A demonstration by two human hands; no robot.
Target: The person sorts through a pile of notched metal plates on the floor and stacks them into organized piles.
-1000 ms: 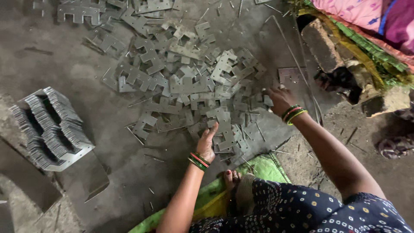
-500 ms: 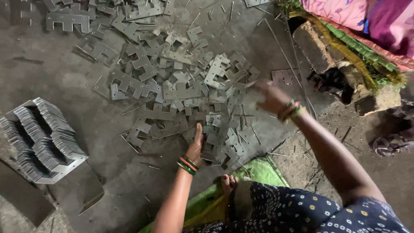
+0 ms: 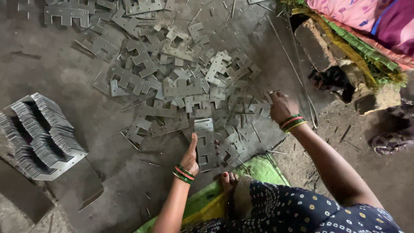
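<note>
Many flat grey metal plates with notched cut-outs lie scattered in a pile on the concrete floor. My left hand grips a small bundle of these plates at the pile's near edge, thumb pointing up along its side. My right hand rests on the right edge of the pile with its fingers curled down among the plates and thin metal strips. Its fingertips are hidden, so whether they hold anything is unclear. Both wrists wear coloured bangles.
A neat fanned stack of the same plates stands at the left. Bricks and rubble lie at the right under colourful cloth. A green mat and my foot are near me; a sandal lies at the far right.
My left hand slid forward and took hold of a bundle of plates at the pile's near edge. My right hand came down from the air onto the pile's right edge.
</note>
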